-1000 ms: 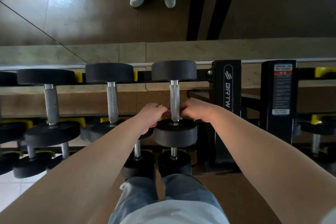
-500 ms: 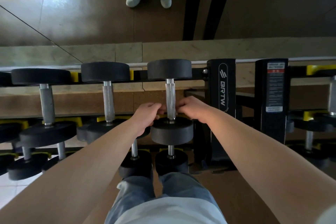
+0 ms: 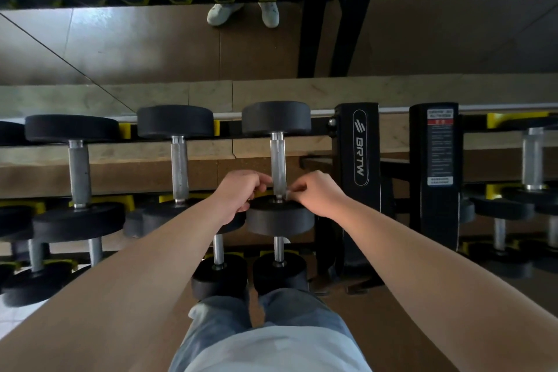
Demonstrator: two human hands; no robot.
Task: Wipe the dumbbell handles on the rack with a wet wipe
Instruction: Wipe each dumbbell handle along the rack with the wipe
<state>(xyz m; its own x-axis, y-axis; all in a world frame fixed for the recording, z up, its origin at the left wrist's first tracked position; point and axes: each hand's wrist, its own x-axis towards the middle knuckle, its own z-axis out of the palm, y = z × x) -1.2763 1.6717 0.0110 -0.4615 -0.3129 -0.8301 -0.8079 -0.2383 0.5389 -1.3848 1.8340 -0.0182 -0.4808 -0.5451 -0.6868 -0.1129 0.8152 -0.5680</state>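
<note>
Both hands have slid lower on the dumbbell handle (image 3: 278, 160), just left of the BRTW post (image 3: 357, 148), and are now at its near end. The right hand (image 3: 317, 193) pinches a pale wet wipe (image 3: 290, 191) against the handle. The left hand (image 3: 238, 195) curls beside it, its grip unclear.

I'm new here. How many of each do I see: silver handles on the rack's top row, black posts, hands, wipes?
Top-row handles: 4
Black posts: 2
Hands: 2, left hand and right hand
White wipe: 1, only a bit showing
Total: 9
</note>
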